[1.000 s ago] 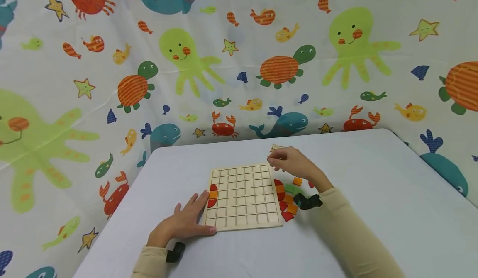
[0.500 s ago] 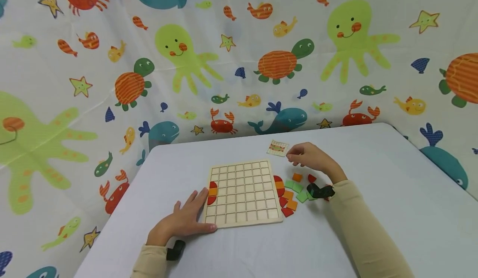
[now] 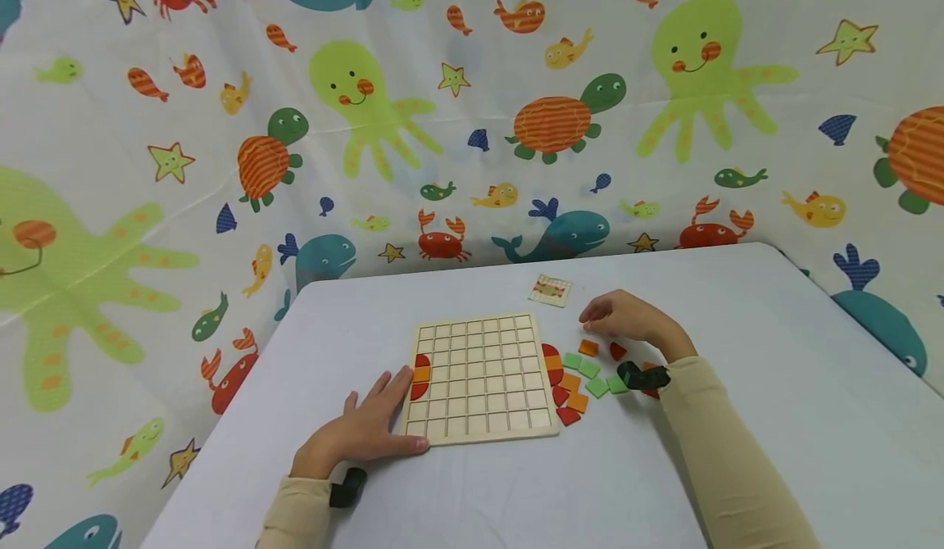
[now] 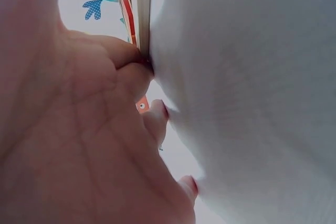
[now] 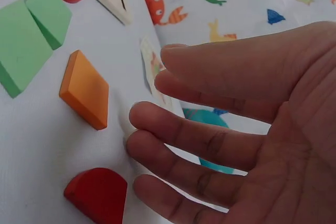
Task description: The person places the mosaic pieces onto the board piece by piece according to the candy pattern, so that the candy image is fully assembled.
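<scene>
Holding nothing, the fingers [image 5: 173,121] of the right hand [image 3: 627,318] hang loosely bent, with bare space between thumb and fingertips in the right wrist view. A second ago that hand covered most of the printed card [image 3: 550,290]; now it has drawn away to the right and the card lies uncovered near the far edge. For the work, I judge, the card's picture is free to be looked at, and the hand is unburdened near the loose pieces. Closest to it are an orange square [image 3: 587,347] and a red rounded piece [image 3: 617,351], both apart from the fingers; green pieces [image 3: 588,368] lie just beyond.

The left hand [image 3: 367,430] has stayed by the grid board [image 3: 475,378], fingers stretched, grasping nothing, its thumb at the near left corner. Red and orange pieces [image 3: 421,374] sit at the board's left edge; whether they are seated in cells I cannot tell. A similar red and orange group [image 3: 552,364] is by the right edge. Most cells hold no piece, so little filling seems done. Everything rests on the white desk [image 3: 774,344].
</scene>
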The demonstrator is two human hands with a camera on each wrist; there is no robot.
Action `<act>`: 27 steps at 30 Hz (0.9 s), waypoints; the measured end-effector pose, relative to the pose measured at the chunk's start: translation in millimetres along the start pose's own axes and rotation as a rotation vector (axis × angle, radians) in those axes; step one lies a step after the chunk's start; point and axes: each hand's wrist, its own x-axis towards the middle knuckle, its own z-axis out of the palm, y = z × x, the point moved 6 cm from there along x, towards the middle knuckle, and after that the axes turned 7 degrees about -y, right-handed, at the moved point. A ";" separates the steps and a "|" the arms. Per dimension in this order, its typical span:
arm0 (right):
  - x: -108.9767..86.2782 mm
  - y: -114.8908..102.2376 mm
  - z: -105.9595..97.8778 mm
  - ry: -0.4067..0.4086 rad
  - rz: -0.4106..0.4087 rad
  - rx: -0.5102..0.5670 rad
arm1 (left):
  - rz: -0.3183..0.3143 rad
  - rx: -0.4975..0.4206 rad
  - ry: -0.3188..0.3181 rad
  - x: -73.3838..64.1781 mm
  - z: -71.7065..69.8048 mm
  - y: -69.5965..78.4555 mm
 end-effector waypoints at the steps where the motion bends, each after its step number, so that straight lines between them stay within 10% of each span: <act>1: -0.1 0.7 0.5 -0.007 0.003 -0.004 | -0.001 0.002 0.001 0.2 -0.1 0.3; 27: -8.0 16.7 4.3 -0.133 0.168 -0.084 | -0.010 0.017 0.004 0.5 1.0 0.3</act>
